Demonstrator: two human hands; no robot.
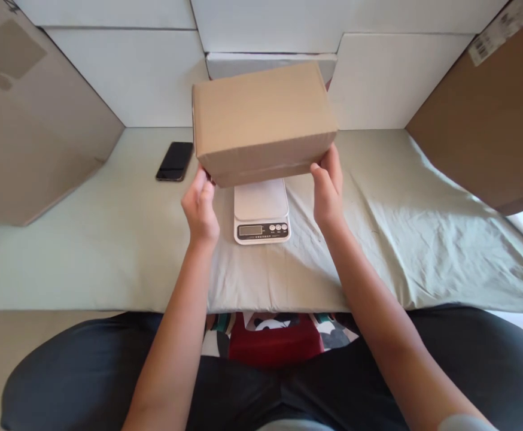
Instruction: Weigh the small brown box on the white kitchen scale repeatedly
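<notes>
- Roughly largest first: big brown cartons (28,120) leaning at far left and far right (490,120), white panels (131,78) across the back. Boxing in the work area, well apart from both hands.
- Pale green sheet (400,239) draped over the desk, wrinkled on the right side, hanging over the near edge. Soft cover only; the scale sits flat on it.
- Brown cardboard box (261,120), closed, held in the air directly over the scale, tilted with the near edge lower. Near bottom edge overlaps the back of the weighing plate in view; cannot tell whether touching or just above.
- Left hand (201,206) at the box's lower left corner, fingertips under the edge, thumb side up. Partly curled grip, supporting from below, not wrapped around.
- Right hand (328,191) at the lower right corner, fingers up the side face, thumb at the bottom edge. Same partly closed grip, pinching the corner. Two-corner hold keeps a wide box steady and centred.
- White kitchen scale (261,212) between the hands, display and buttons facing the person, so readable from the seat. Readout too small to read.
- Black phone (175,160) lying flat, screen dark, left of the box, clear of the scale.
</notes>
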